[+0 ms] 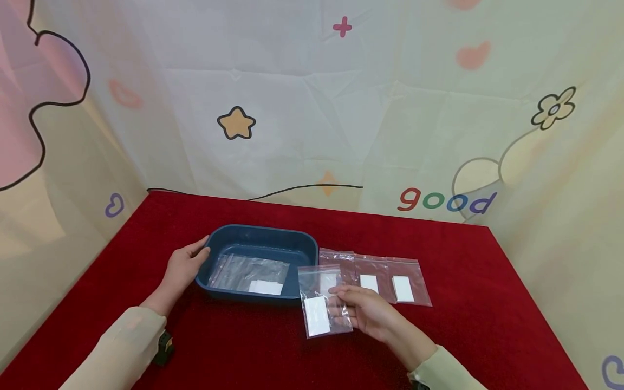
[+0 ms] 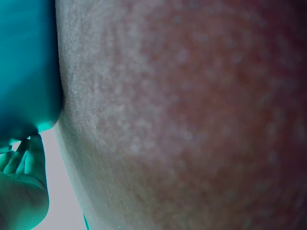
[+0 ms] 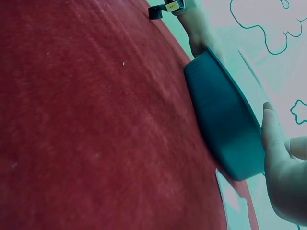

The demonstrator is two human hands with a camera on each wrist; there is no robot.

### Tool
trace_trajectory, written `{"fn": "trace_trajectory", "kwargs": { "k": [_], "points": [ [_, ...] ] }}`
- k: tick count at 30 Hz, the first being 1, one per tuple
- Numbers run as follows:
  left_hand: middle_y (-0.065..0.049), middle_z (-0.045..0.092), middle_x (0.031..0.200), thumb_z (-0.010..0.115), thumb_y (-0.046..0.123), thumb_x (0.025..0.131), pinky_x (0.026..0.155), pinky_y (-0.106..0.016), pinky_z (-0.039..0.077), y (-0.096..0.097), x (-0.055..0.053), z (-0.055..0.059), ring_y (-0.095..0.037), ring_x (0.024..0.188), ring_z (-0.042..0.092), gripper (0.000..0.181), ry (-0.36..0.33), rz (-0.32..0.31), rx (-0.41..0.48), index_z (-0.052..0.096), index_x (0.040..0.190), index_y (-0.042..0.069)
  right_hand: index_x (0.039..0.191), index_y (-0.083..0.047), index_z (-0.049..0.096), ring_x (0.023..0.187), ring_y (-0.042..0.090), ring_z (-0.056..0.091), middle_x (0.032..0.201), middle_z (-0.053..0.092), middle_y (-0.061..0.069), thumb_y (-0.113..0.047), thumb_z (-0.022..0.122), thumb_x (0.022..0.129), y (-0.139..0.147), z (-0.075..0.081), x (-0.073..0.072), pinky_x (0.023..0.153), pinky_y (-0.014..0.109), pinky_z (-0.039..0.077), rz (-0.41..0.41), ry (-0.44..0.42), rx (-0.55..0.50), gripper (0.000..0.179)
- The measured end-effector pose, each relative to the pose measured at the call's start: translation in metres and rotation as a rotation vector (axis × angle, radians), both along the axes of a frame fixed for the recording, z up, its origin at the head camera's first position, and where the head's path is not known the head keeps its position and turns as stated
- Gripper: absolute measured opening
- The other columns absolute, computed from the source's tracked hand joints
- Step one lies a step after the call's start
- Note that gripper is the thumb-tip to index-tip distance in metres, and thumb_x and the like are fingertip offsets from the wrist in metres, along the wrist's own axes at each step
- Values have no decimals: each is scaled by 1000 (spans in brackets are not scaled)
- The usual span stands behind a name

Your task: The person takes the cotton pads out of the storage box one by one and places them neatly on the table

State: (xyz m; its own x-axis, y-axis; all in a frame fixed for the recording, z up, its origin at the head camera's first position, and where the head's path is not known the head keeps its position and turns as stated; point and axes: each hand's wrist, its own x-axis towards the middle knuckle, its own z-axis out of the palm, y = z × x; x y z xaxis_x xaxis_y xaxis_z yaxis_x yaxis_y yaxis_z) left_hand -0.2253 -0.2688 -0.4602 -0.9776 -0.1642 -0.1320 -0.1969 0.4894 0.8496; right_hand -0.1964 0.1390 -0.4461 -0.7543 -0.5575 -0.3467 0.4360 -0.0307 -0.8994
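A blue plastic basin (image 1: 263,233) stands on the red cloth. My left hand (image 1: 187,265) grips its left end, thumb and fingers at the rim; in the left wrist view this hand (image 2: 24,187) meets the basin's wall (image 2: 29,72). Between the thumb and fingers of my right hand (image 1: 370,314), a clear zip bag (image 1: 312,284) with a white card inside is pinched, held up in front of the basin's right corner. Inside the basin lie clear zip bags (image 1: 234,271), with white cards showing near the front wall. The right wrist view has my right hand (image 3: 288,177) beside the basin (image 3: 225,115).
Right of the basin, several more zip bags (image 1: 409,276) with white cards lie overlapping in a row, partly hidden by the held bag and my right hand. Red cloth (image 1: 234,346) covers the table. A printed curtain (image 1: 292,135) hangs behind and along both sides.
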Motion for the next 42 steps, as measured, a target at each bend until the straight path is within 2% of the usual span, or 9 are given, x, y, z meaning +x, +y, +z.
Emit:
{"fn": "trace_trajectory", "kwargs": {
  "k": [4,10,16,23,30,37,42],
  "points": [
    [-23,38,161,47,21,108,123,-55,36,1,1,1,-41,152,35,53,6,2,5,35,158,6,118,-11,65,86,3,75,96,76,-8,-12,43,108,11,-2,2,81,20,62,-7,1,0,24],
    [-22,37,162,47,21,109,122,-55,37,1,1,1,-41,153,34,53,2,6,8,35,158,6,124,-7,64,86,3,74,96,76,-9,-12,43,108,25,-8,8,81,21,62,-23,9,19,27],
    [-23,36,162,47,23,109,122,-56,37,0,0,1,-43,152,34,53,-3,6,4,35,158,7,111,-15,65,85,3,73,94,75,-9,-12,43,108,36,-12,14,81,21,61,-39,-10,30,22],
    [-23,38,161,47,22,108,121,-56,38,0,-1,-1,-42,151,37,53,-1,9,-2,35,158,7,105,-16,66,81,1,72,92,75,-11,-11,42,108,41,-24,16,78,18,60,-28,-28,28,25],
    [-24,36,162,47,24,109,122,-57,37,-2,-1,-1,-43,151,36,54,-10,5,2,34,158,7,111,-13,68,79,-1,68,92,73,-13,-11,45,107,39,-32,20,76,18,59,-32,-21,100,23],
    [-23,36,162,46,25,109,122,-57,35,-3,-2,-2,-43,152,34,54,-3,-2,2,33,158,6,122,-3,62,78,2,70,92,71,-9,-10,45,107,34,-34,23,74,18,60,-29,-27,122,23],
    [-23,36,162,46,25,109,122,-57,36,-3,-2,-2,-43,153,34,54,-11,-1,3,33,158,7,123,1,59,79,3,70,93,71,-8,-11,46,107,33,-32,26,75,20,61,-25,-17,159,23]
  ]
}}
